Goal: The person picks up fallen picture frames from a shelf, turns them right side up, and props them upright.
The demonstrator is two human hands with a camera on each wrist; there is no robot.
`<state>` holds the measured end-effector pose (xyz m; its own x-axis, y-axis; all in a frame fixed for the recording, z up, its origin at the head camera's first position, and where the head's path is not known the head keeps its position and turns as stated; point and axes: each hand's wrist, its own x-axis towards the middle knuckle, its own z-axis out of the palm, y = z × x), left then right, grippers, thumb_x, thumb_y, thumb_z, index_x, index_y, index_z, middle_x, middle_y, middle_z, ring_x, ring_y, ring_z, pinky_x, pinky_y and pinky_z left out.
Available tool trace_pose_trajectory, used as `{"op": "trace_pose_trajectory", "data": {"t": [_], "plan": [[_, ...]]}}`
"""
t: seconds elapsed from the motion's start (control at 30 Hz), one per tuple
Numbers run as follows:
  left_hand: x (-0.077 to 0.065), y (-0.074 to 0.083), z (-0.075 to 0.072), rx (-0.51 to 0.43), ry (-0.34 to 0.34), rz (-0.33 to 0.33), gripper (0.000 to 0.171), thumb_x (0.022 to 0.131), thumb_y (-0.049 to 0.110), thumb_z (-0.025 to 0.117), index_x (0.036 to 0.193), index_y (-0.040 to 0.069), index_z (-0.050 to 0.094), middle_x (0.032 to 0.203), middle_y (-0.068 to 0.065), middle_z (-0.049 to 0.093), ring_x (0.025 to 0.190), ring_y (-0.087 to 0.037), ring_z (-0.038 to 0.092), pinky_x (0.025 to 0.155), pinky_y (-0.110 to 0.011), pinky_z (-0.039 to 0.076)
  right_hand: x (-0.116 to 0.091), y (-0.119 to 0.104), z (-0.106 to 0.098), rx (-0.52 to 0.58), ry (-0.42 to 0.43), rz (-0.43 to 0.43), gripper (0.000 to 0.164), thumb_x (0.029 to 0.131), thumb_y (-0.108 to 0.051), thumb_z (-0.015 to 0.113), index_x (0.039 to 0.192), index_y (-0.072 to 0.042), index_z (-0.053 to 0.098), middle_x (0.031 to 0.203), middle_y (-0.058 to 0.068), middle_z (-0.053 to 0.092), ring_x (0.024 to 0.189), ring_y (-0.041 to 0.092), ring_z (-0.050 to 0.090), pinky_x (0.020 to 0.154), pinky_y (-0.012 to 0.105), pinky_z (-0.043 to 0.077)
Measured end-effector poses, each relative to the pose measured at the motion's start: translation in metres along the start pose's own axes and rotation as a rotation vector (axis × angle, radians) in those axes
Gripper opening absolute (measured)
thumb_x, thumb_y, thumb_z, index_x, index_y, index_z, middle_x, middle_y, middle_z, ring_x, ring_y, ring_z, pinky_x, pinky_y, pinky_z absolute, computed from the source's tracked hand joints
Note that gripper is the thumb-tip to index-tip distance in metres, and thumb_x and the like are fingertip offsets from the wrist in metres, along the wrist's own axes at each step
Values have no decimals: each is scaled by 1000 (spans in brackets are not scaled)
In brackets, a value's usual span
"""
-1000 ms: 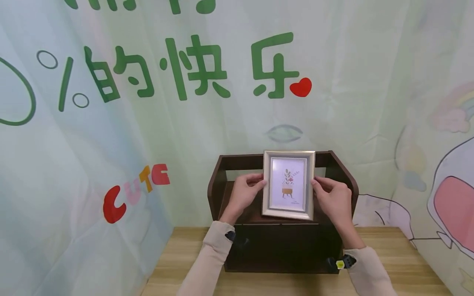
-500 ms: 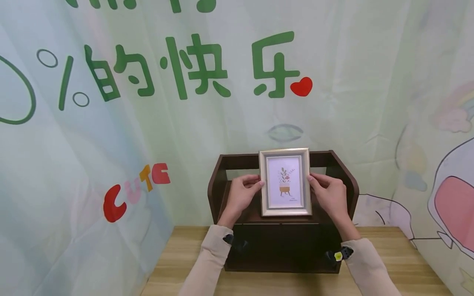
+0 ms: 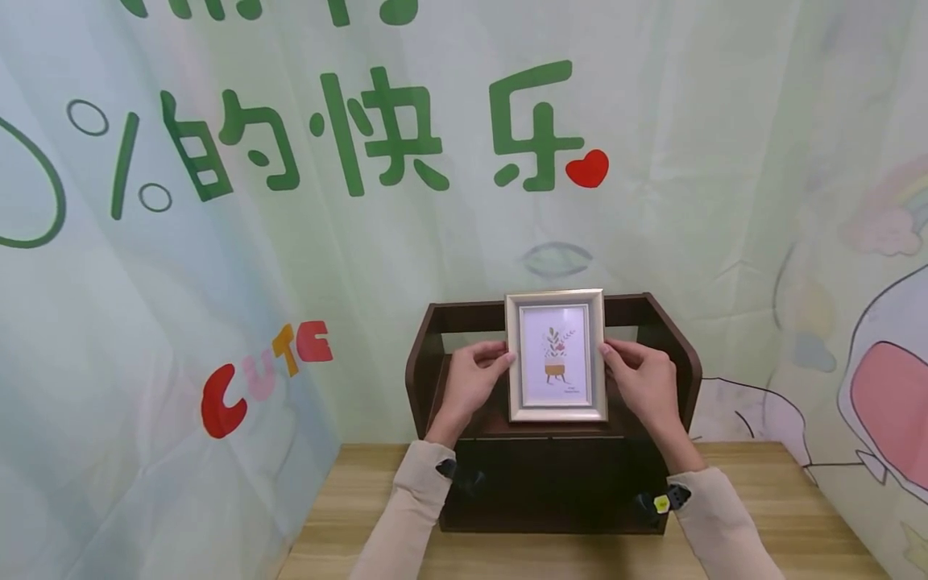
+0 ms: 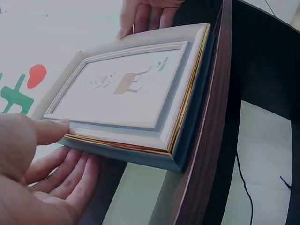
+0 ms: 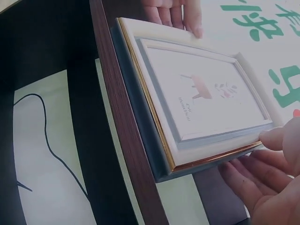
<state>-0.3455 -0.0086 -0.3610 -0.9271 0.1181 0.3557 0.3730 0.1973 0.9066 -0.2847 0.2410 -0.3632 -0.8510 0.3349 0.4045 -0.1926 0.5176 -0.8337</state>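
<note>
A silver-gold picture frame with a potted-plant print stands upright at the upper shelf of a dark brown wooden rack. My left hand pinches its left edge, thumb on the front and fingers behind. On the opposite edge my right hand pinches it in the same way. In the left wrist view the lower edge of the picture frame sits at the shelf board's edge. The right wrist view shows the fingers of my right hand behind the frame.
Below the shelf is the rack's dark lower part, standing on a light wooden table. Side panels rise on both sides of the shelf. A printed curtain with green characters hangs close behind.
The picture frame has shifted slightly left and up and now stands straighter, with both hands moving along. In the last half second it has hardly moved.
</note>
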Motion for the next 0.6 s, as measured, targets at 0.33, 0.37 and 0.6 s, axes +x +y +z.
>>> {"op": "trace_pose_trajectory", "data": {"t": [0.33, 0.37, 0.6], "plan": [[-23, 36, -37, 377, -4, 218, 40, 103, 28, 70, 135, 5, 67, 131, -17, 71, 116, -31, 72, 97, -47, 62, -25, -18, -40, -113, 56, -230, 47, 107, -41, 59, 136, -5, 68, 132, 23, 71, 119, 42, 69, 98, 63, 56], [-26, 41, -43, 433, 2, 271, 40, 103, 29, 70, 135, 5, 67, 131, -17, 70, 118, -32, 71, 98, -47, 61, -27, -19, -48, -122, 61, -267, 45, 107, -38, 60, 135, -4, 68, 133, 24, 70, 120, 44, 68, 99, 64, 55], [-48, 52, -88, 808, 115, 498, 55, 96, 39, 77, 135, 3, 67, 134, -18, 67, 126, -36, 65, 104, -51, 58, -32, -8, -93, -239, 61, -385, 66, 96, -34, 77, 149, -1, 54, 147, 29, 59, 137, 52, 52, 105, 73, 41]]}}
